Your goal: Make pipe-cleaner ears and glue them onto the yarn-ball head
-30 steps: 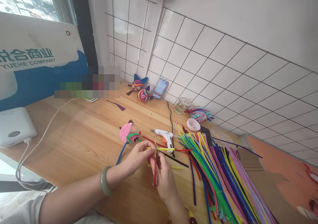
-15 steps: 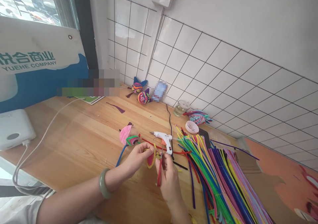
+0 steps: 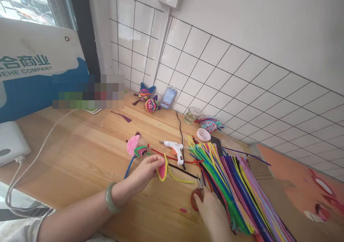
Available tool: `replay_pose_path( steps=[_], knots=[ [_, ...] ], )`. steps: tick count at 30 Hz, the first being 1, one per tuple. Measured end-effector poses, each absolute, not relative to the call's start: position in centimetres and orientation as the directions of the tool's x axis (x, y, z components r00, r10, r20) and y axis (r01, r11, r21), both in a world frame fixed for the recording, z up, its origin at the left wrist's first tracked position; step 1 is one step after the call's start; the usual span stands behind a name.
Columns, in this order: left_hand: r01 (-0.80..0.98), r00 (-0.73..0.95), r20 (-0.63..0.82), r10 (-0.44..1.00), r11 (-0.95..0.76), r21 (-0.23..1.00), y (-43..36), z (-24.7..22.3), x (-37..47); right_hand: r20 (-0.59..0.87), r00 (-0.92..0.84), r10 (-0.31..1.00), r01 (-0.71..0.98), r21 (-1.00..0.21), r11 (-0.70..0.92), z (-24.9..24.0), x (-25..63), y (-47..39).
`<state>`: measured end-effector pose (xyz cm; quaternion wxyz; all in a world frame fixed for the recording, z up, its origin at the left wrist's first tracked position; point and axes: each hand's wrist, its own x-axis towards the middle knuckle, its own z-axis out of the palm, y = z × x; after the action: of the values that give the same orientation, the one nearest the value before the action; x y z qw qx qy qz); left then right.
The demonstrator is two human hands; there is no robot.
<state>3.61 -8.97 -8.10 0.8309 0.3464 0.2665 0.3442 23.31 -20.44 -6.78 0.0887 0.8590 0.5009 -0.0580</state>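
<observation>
My left hand (image 3: pixel 152 167) pinches a leaf-shaped pipe-cleaner piece (image 3: pixel 162 172), pink ribbed inside with a yellow edge. A yellow pipe cleaner (image 3: pixel 180 180) trails to its right, on or just over the table. Low by the pipe-cleaner bundle, my right hand (image 3: pixel 211 206) has its fingers on the red-handled scissors (image 3: pixel 197 197), whose blades point away from me. Beyond my left hand lies a pink half-covered ball (image 3: pixel 133 144) with a green, pink and dark eye-shaped piece (image 3: pixel 141 150) against it. A white glue gun (image 3: pixel 173 150) rests on its side.
A big bundle of coloured pipe cleaners (image 3: pixel 228 184) covers the right side. Along the wall stand two wrapped ornaments (image 3: pixel 152 104), a glass jar (image 3: pixel 191 115), a pink dish (image 3: pixel 203 135) and a striped fish-like piece (image 3: pixel 210 124). A black cord (image 3: pixel 180 127) runs to the glue gun.
My right hand has moved right and down with the scissors, away from the leaf-shaped piece. The yellow pipe cleaner now shows stretched out to the right. My left hand keeps its pinch.
</observation>
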Motion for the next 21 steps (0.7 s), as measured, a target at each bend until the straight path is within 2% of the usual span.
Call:
replay_pose_path(
  steps=[5, 7, 12, 14, 15, 17, 18, 19, 21],
  knots=[
    [-0.399, 0.626, -0.188, 0.757, 0.518, 0.757, -9.0, -8.3, 3.6, -0.026, 0.472, 0.881, 0.862, 0.225, -0.455, -7.0, 22.1, -20.7],
    [-0.406, 0.615, -0.183, 0.767, 0.507, 0.761, -9.0, -8.3, 3.5, -0.014, 0.450, 0.893, 0.876, 0.202, -0.439, -7.1, 21.6, -20.6],
    [-0.418, 0.600, -0.174, 0.781, 0.491, 0.764, -9.0, -8.2, 3.5, 0.040, 0.484, 0.874, 0.873, 0.057, -0.485, -7.0, 21.4, -20.6],
    [-0.418, 0.608, -0.164, 0.777, 0.489, 0.766, -9.1, -8.0, 3.5, 0.098, 0.477, 0.874, 0.876, -0.133, -0.463, -6.7, 20.8, -20.4],
    [-0.419, 0.616, -0.155, 0.772, 0.488, 0.766, -9.2, -8.0, 3.6, 0.118, 0.462, 0.879, 0.863, -0.287, -0.415, -6.6, 20.2, -20.3],
    [-0.421, 0.628, -0.141, 0.765, 0.486, 0.766, -9.3, -7.8, 3.6, 0.088, 0.441, 0.893, 0.721, -0.627, -0.295, -6.5, 18.3, -19.7],
    [-0.419, 0.632, -0.138, 0.762, 0.486, 0.767, -9.4, -7.7, 3.6, 0.055, 0.421, 0.905, 0.610, -0.755, -0.238, -6.5, 17.3, -19.4],
    [-0.417, 0.633, -0.139, 0.762, 0.486, 0.768, -9.5, -7.7, 3.6, 0.038, 0.395, 0.918, 0.509, -0.840, -0.185, -6.6, 16.2, -19.1],
    [-0.408, 0.631, -0.146, 0.762, 0.486, 0.773, -9.5, -7.6, 3.5, 0.054, 0.393, 0.918, 0.367, -0.924, -0.103, -6.8, 14.4, -18.6]
  ],
)
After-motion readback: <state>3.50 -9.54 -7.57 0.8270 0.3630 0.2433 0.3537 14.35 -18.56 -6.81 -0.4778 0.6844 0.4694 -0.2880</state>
